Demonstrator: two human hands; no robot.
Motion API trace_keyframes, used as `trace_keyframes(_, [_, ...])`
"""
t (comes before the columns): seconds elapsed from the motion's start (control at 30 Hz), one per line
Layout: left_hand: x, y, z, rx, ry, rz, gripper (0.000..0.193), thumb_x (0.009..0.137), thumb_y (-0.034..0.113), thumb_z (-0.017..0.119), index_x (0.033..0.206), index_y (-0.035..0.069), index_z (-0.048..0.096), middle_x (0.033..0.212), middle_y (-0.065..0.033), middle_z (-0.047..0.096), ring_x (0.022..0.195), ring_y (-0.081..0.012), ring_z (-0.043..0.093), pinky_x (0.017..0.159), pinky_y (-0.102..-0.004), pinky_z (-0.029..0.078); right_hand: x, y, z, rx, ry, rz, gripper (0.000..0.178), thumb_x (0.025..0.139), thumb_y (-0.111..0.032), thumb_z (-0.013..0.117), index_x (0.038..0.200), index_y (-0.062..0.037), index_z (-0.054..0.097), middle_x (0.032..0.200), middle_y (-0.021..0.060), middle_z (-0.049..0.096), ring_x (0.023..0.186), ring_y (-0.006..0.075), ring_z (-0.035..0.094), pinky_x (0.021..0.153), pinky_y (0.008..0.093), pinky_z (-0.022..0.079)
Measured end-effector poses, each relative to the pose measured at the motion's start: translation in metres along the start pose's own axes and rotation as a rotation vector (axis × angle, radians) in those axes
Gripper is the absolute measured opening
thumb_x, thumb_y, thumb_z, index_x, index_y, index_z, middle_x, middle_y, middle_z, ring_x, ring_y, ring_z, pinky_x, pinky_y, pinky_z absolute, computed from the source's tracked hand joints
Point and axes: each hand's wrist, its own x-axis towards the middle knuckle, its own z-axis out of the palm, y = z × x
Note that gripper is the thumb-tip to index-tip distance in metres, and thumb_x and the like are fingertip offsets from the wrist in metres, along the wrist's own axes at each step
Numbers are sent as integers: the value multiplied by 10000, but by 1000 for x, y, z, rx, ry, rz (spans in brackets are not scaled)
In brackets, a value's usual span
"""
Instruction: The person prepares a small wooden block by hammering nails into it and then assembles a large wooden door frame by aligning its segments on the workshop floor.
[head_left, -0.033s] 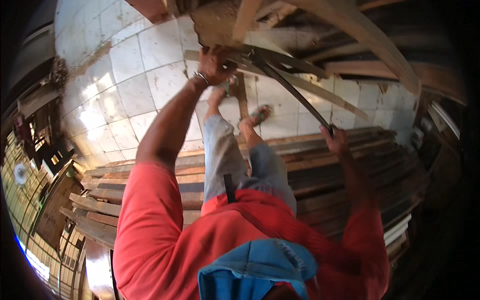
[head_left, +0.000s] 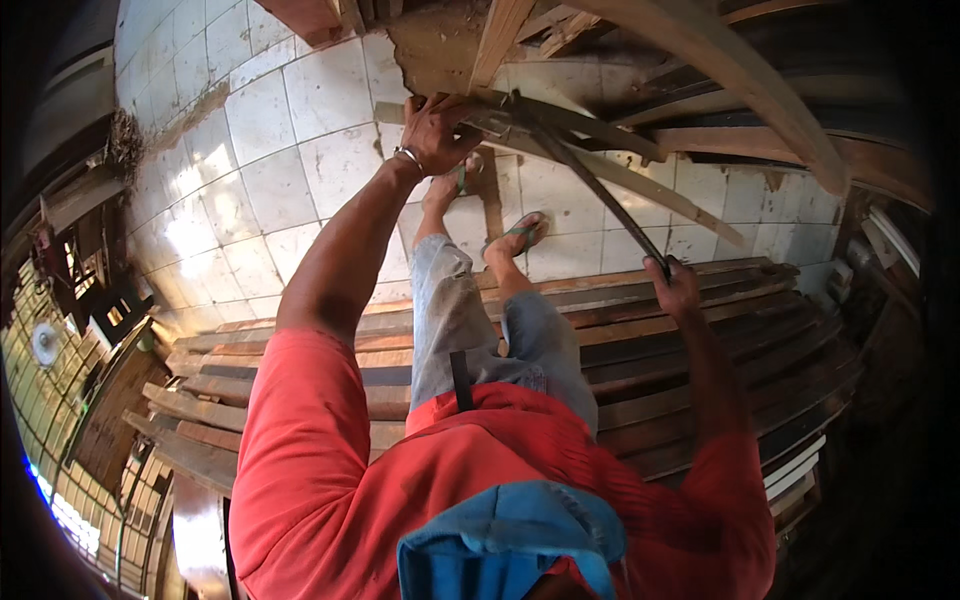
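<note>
My feed's cramped: beam (head_left: 742,78) upper right, planks (head_left: 640,330) below.
Right fingers (head_left: 655,266) clutch a dark bar (head_left: 600,190); left fingers (head_left: 432,103) at wood strip (head_left: 650,190), can't tell if gripping.

The right hand (head_left: 678,288) is curled into a grip, the right forearm (head_left: 714,365) running back from there toward the body. Ahead and to the left of that grip, the left hand (head_left: 437,138) reaches out with its back upward and fingers (head_left: 434,105) bent, the left forearm (head_left: 352,240) slanting backward behind it
</note>
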Motion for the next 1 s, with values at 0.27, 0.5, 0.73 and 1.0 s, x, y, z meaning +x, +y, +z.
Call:
trace_keyframes(0.27, [9, 15, -28, -56, -84, -92, 499, 778, 536, 673, 1143, 197, 645, 1167, -32, 615, 1111, -250, 559, 922, -450, 303, -96, -41, -99, -288, 207, -43, 317, 868, -352, 676, 875, -38, 635, 637, 157, 627, 604, 360, 637, 528, 439, 488])
trace_keyframes(0.5, [-3, 6, -20, -43, -45, -65, 513, 775, 553, 672, 1125, 180, 646, 1197, -52, 622, 1122, -251, 563, 922, -444, 312, -109, -134, -179, -587, 232, -326, 420, 929, -432, 535, 1160, -83, 576, 666, 179, 637, 649, 417, 635, 583, 483, 515])
trace_keyframes(0.73, [-8, 3, -9, -1, 93, -1, 510, 817, 605, 582, 1051, 160, 662, 1093, -56, 666, 1064, -229, 582, 922, -428, 295, -107, -229, -213, -757, -127, -71, 457, 975, -441, 418, 1260, -106, 542, 773, 243, 639, 748, 410, 650, 727, 528, 500])
trace_keyframes(1.0, [21, -2, -1, 46, 149, 18, 468, 859, 547, 564, 1035, 122, 653, 1034, -33, 673, 1021, -237, 600, 924, -427, 319, -87, -144, -175, -831, -36, -64, 467, 957, -453, 460, 1265, -113, 545, 837, 257, 656, 855, 424, 656, 741, 471, 527])
